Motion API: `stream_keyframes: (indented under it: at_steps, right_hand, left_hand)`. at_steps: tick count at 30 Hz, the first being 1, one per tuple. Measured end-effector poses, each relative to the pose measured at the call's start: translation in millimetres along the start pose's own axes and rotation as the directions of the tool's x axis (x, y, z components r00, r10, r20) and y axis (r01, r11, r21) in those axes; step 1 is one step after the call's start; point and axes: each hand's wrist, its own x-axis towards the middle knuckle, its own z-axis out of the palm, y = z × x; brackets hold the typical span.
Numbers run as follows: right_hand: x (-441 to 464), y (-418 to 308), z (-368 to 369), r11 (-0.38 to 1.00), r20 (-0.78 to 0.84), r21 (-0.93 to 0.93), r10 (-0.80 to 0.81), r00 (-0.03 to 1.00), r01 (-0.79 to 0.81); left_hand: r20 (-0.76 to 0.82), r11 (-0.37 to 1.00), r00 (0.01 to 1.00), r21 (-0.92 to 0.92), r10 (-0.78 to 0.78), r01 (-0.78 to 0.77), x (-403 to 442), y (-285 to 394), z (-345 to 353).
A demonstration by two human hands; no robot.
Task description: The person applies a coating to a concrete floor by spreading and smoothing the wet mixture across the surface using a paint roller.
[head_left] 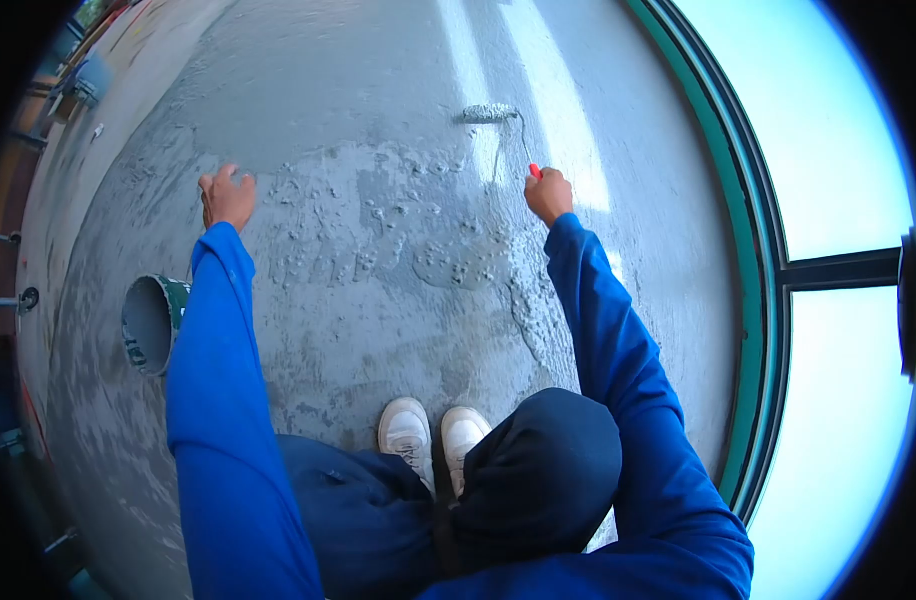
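Right of the bucket (pixel 176 293), fingers of the right hand (pixel 551 196) clamped a forward-pointing roller (pixel 489 114), its cylinder crosswise; the left hand's (pixel 228 198) grip I couldn't tell.

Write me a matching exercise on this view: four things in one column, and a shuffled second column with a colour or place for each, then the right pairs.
Column one:
1. roller
2. bucket
3. shoes
4. sleeves

Column two:
A. white
B. blue
C. in the right hand
D. dark green outside

Right pairs: 1-C, 2-D, 3-A, 4-B.
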Motion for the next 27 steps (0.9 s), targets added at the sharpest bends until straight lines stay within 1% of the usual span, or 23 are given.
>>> stream_keyframes:
  at_steps: [2, 3, 5, 8, 11, 13, 14, 15, 16, 17, 19, 22, 23, 25, 27]
  right_hand:
    - [17, -6, 8, 1.0, 0.013, -0.007, 0.022, 1.0, -0.022]
    - [21, -7, 11, 0.999, 0.02, -0.008, 0.036, 0.999, -0.036]
    - [15, 2, 17, 1.0, -0.005, -0.014, -0.004, 1.0, 0.004]
    - [-24, 22, 9, 0.996, -0.023, -0.037, -0.081, 0.996, 0.081]
    - [-101, 57, -5, 0.986, -0.047, -0.031, -0.163, 0.986, 0.161]
    - [-151, 84, -13, 0.99, -0.035, -0.04, -0.138, 0.99, 0.137]
    - [-177, 85, -26, 0.994, -0.032, -0.036, -0.101, 0.994, 0.1]
    - [-198, 96, -34, 0.993, -0.024, -0.083, -0.088, 0.996, 0.086]
    - [-219, 94, -49, 0.998, -0.005, -0.034, -0.046, 0.999, 0.046]
    - [-235, 98, -59, 0.999, 0.016, -0.038, -0.011, 1.0, 0.011]
    - [-259, 99, -77, 1.0, 0.005, 0.012, -0.002, 1.0, 0.002]
    - [-270, 102, -72, 1.0, -0.062, 0.025, 0.016, 0.998, -0.014]
    - [-265, 101, -66, 1.0, -0.067, 0.013, -0.002, 0.998, 0.003]
    - [-238, 99, -48, 0.999, -0.078, -0.012, -0.043, 0.996, 0.042]
    - [-192, 92, -30, 0.996, -0.117, -0.016, -0.09, 0.989, 0.089]
  left_hand:
    - [-0.006, 0.999, 0.999, 0.002, -0.034, 0.034, 0, -8, -3]
    - [-0.014, 1.0, 1.0, 0.006, -0.025, 0.025, 4, -10, -3]
    - [-0.018, 1.0, 1.0, 0.014, -0.012, 0.012, 8, -17, 3]
    - [-0.025, 1.0, 1.0, 0.002, 0.019, -0.019, 9, -11, 5]
    - [-0.044, 0.999, 0.998, 0.017, 0.048, -0.047, 16, -14, 20]
    - [-0.03, 0.999, 0.998, 0.004, 0.053, -0.053, 18, -8, 26]
    - [-0.025, 0.998, 0.998, -0.004, 0.06, -0.06, 19, -3, 28]
    - [-0.02, 0.998, 0.998, 0.004, 0.065, -0.065, 18, 3, 30]
    - [-0.017, 0.997, 0.997, 0.011, 0.071, -0.071, 17, 10, 31]
    - [-0.014, 0.997, 0.997, 0.018, 0.076, -0.076, 17, 16, 33]
    - [-0.002, 0.994, 0.994, -0.006, 0.106, -0.106, 20, 19, 41]
    - [0.023, 0.994, 0.995, -0.045, 0.097, -0.096, 16, 25, 41]
    - [0.031, 0.995, 0.996, -0.059, 0.087, -0.085, 14, 29, 38]
    - [0.033, 0.997, 0.997, -0.033, 0.076, -0.075, 12, 30, 31]
    - [0.051, 0.999, 0.998, -0.017, 0.043, -0.042, 8, 25, 25]
